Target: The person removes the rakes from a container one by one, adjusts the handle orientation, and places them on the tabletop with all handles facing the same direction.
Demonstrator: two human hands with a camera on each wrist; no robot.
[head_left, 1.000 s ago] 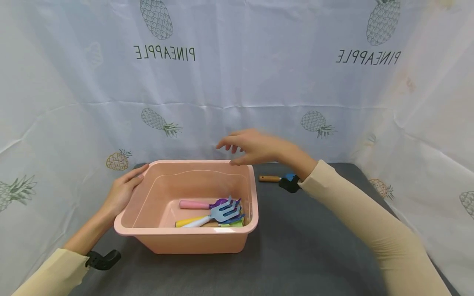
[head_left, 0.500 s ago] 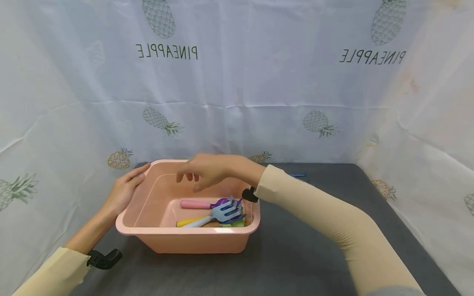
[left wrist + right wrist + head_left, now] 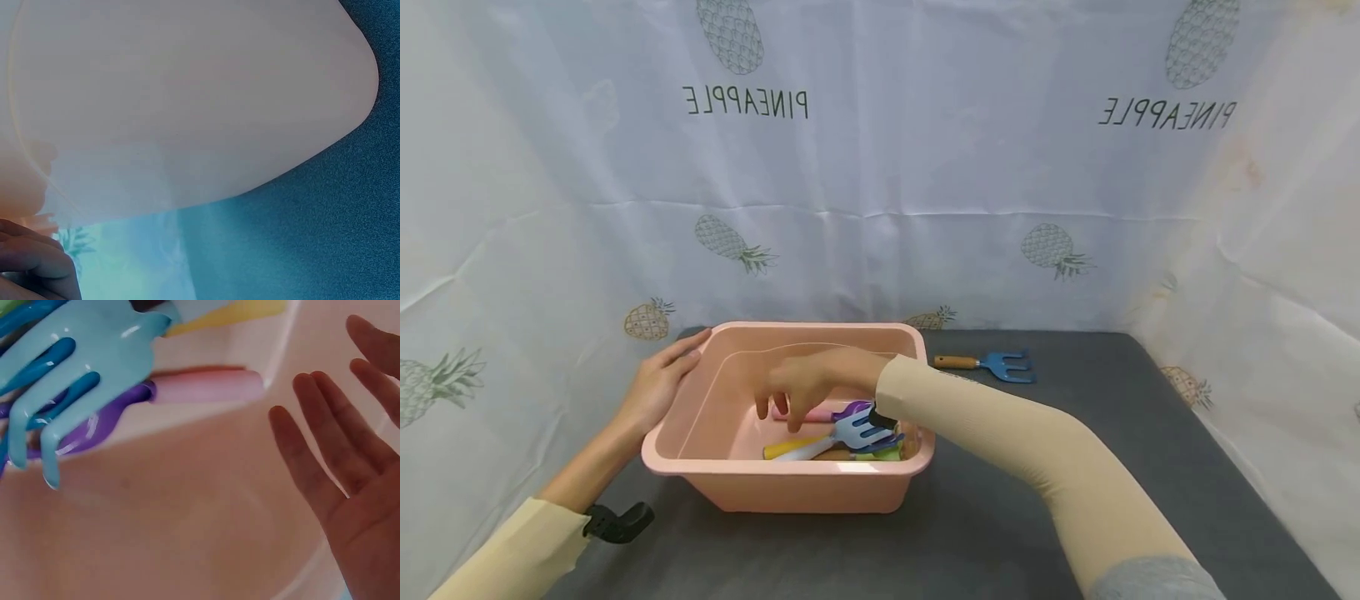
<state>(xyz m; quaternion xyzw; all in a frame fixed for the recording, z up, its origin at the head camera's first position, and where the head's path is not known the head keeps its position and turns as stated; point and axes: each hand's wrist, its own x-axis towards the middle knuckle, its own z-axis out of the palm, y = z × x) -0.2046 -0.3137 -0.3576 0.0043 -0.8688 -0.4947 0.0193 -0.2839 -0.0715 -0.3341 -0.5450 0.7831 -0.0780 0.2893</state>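
Note:
A pink plastic basin (image 3: 790, 492) stands on the dark table. My left hand (image 3: 658, 385) grips its left rim; in the left wrist view its curled fingers (image 3: 37, 259) show beside the basin's outer wall. My right hand (image 3: 808, 382) is inside the basin, above the tools, holding nothing, its fingers spread apart in the right wrist view. Below it lie a light blue hand fork (image 3: 87, 369), a purple tool with a pink handle (image 3: 206, 386) and a yellow handle (image 3: 231, 317). A green tool (image 3: 880, 452) and dark blue tines are partly covered.
To the right of the basin, a blue hand fork (image 3: 1006, 366) with a wooden handle lies on the dark table (image 3: 1000, 517). A pale curtain (image 3: 880, 158) with pineapple prints hangs behind and at both sides.
My right hand has come left from above the basin's back right rim and down into the basin. The blue fork on the table is now uncovered. My left hand stays on the rim.

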